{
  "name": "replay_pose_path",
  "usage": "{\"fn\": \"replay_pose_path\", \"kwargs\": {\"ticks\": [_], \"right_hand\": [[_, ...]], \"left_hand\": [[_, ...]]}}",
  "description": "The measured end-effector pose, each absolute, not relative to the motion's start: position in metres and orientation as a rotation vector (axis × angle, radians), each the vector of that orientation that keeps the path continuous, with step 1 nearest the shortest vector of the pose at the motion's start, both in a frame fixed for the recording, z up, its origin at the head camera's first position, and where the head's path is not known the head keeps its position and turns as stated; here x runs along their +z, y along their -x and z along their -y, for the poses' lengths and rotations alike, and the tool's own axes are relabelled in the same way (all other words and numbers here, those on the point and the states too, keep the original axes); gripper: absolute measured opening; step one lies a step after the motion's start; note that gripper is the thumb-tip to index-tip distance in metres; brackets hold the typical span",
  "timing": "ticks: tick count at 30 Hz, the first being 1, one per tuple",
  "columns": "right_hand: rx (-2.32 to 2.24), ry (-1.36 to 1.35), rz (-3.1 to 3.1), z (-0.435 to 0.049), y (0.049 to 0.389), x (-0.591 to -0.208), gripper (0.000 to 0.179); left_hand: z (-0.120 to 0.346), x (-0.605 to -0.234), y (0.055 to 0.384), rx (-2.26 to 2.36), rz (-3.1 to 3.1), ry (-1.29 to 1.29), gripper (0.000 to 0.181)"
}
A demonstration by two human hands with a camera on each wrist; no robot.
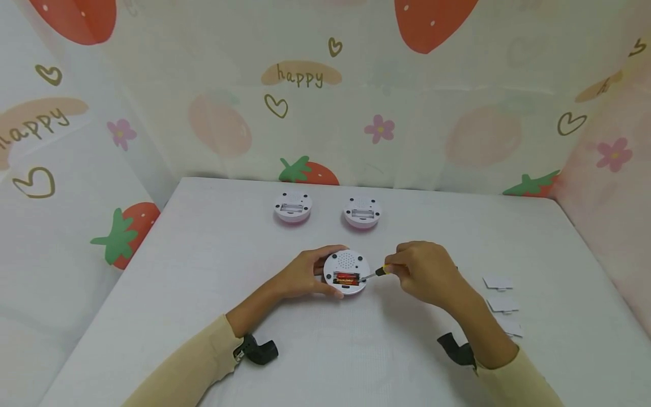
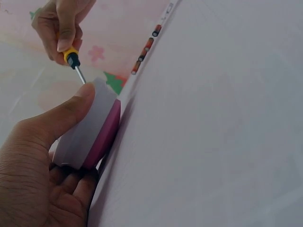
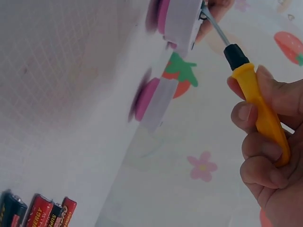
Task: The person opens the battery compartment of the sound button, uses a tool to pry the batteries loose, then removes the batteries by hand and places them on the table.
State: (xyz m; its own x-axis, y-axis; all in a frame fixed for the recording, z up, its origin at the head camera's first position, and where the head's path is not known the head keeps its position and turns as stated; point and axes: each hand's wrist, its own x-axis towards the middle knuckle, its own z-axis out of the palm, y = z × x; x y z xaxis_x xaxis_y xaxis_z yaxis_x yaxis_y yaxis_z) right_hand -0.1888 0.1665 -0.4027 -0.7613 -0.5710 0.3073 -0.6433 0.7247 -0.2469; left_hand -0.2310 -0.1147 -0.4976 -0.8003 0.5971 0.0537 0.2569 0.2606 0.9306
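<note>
My left hand (image 1: 310, 272) grips the rim of a round white-and-pink battery device (image 1: 347, 260), its underside turned up. Red batteries (image 1: 346, 278) lie in its uncovered compartment. In the left wrist view the left thumb (image 2: 78, 106) presses on the white side, with fingers curled beneath the pink part. A screwdriver (image 3: 258, 109) with a yellow handle and black collar is held in my right hand (image 1: 424, 272). Its metal shaft (image 3: 217, 26) slants to the right end of the compartment, the tip right at the edge beside the batteries.
Farther back stand two similar devices, one at left (image 1: 292, 207) and one at right (image 1: 362, 212), with bare battery slots. Three white flat pieces with tabs (image 1: 500, 305) lie at right. Several loose batteries (image 3: 40, 210) lie on the table (image 1: 229, 226).
</note>
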Motion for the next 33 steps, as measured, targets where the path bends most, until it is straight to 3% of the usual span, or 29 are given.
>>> {"fn": "replay_pose_path", "kwargs": {"ticks": [33], "right_hand": [[0.402, -0.931, 2.820, -0.165, 0.170, -0.378, 0.010]], "left_hand": [[0.116, -0.503, 0.233, 1.588, -2.199, -0.797, 0.091]]}}
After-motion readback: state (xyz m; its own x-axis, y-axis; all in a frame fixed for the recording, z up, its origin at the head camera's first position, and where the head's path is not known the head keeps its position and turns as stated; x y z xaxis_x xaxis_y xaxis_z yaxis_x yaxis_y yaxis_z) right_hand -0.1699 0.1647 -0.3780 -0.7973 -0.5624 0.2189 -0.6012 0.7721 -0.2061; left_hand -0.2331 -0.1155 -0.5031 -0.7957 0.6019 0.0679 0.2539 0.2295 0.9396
